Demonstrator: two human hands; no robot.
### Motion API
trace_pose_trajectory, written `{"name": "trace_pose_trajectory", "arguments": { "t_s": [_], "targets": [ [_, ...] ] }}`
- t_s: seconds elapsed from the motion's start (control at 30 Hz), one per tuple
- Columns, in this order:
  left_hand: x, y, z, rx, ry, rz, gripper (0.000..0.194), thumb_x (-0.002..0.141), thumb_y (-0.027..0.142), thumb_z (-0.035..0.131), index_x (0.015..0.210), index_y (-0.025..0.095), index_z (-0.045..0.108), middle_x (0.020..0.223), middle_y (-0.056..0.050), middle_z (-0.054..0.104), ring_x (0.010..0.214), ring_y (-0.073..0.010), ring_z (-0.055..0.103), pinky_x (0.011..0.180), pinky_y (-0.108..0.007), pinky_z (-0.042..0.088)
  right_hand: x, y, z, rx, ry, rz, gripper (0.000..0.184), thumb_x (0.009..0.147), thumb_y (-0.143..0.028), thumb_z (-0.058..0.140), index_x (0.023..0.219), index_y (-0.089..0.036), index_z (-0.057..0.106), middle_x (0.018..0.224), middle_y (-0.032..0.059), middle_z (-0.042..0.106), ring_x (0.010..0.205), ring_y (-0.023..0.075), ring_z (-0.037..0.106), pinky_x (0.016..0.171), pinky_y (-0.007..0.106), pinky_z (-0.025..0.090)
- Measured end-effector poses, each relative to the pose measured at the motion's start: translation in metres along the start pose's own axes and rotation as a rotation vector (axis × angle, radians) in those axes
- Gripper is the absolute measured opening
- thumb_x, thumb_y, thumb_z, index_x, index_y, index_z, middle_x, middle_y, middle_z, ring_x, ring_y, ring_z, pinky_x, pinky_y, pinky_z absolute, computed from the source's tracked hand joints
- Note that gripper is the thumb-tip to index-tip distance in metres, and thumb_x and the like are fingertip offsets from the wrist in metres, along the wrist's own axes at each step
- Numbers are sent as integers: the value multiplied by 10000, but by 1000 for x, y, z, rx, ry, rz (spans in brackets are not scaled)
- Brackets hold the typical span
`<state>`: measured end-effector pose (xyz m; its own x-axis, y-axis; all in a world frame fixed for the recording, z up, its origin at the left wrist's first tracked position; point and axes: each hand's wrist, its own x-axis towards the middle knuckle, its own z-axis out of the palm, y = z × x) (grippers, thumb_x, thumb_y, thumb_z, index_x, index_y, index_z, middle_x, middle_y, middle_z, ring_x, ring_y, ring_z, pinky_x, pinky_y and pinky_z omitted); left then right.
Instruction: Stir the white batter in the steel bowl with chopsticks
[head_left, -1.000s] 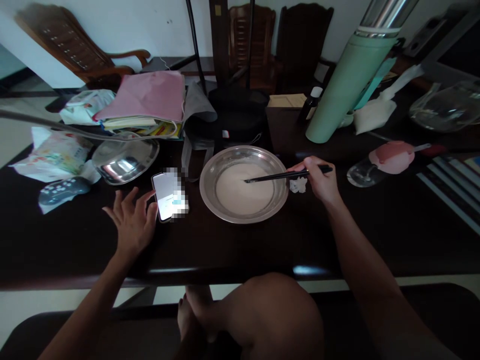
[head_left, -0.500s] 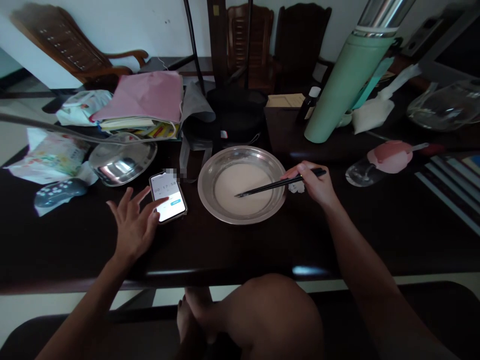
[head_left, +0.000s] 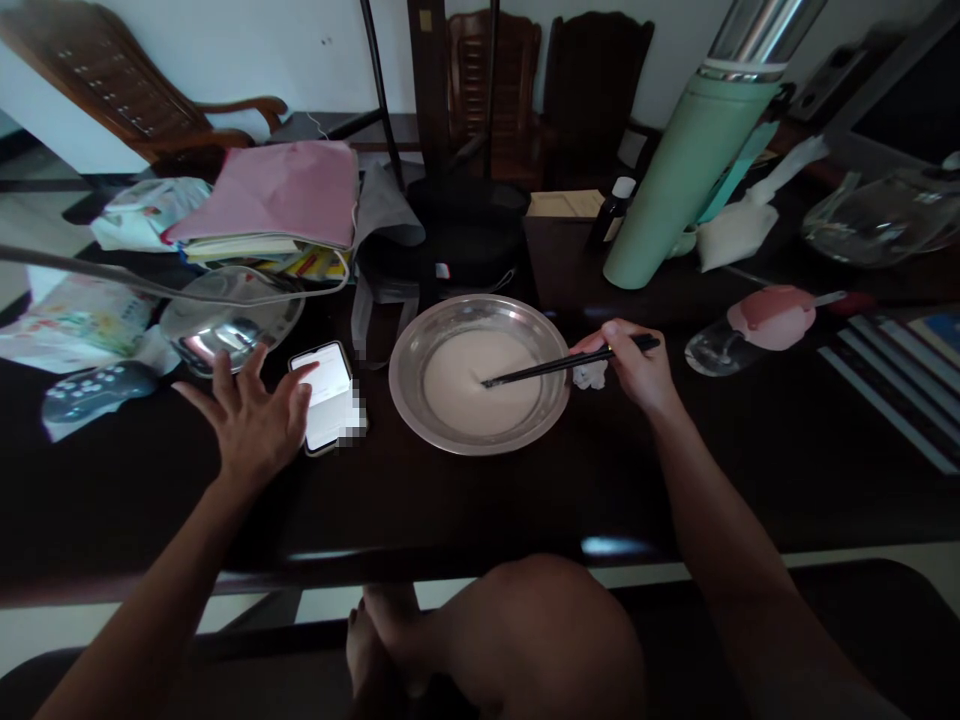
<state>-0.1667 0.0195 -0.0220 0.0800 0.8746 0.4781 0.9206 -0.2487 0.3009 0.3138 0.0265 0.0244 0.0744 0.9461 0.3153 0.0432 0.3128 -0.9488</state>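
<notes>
A knee (head_left: 551, 635) fills the bottom centre. Left of centre, the left hand (head_left: 262, 425) spreads empty, index finger over a phone (head_left: 324, 385); contact is unclear. Right of centre, the right hand (head_left: 636, 368) curls around chopsticks (head_left: 551, 367), tips in the central bowl's (head_left: 409, 378) pale liquid (head_left: 472, 400). Beyond sit a black bag (head_left: 457, 235) and, upper right, a green flask (head_left: 690, 175).

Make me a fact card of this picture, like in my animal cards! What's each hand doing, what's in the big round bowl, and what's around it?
Left hand: spread, one finger over the smartphone; touching or not, hard to tell
Right hand: gripping black chopsticks
Chopstick tips: in the pale liquid
Bowl: round, metal, on the dark table
Behind, to the right: green thermos
Far right: glass pitcher
</notes>
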Motion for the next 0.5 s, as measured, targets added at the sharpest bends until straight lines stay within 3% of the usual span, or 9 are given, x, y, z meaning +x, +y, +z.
{"name": "trace_pose_trajectory", "arguments": {
  "t_s": [0.1,0.3,0.4,0.5],
  "targets": [
    [2,-2,3,0,-3,-12,474,1097,496,381,1515,476,604,1815,20,250,1709,-391,-8,1185,-855,-160,-1,-1,-1,-23,-68,8,442,890,-656,767,717,-251,812,743,41,831,705,207,806,687,325,670],
    [-2,0,-1,-8,11,5,481,1103,455,364,1532,489,579,1822,50,209,1706,-398,-38,1180,-870,-163,-1,-2,-2,0,-31,5,461,902,-662,750,699,-250,794,731,45,825,663,209,792,632,336,654],
    [-7,5,-5,-17,-12,4,476,1101,458,367,1521,520,581,1822,75,201,1705,-412,-33,1184,-882,-153,-1,-2,0,-14,-64,-9,435,909,-639,757,723,-248,805,750,50,828,704,211,804,690,346,668],
    [-12,10,-9,-2,-64,6,490,1103,480,335,1499,493,622,1824,66,201,1706,-417,-30,1206,-876,-133,0,-1,0,-13,-2,-20,422,892,-649,771,730,-260,804,776,47,839,749,225,817,713,362,679]
  ]
}}
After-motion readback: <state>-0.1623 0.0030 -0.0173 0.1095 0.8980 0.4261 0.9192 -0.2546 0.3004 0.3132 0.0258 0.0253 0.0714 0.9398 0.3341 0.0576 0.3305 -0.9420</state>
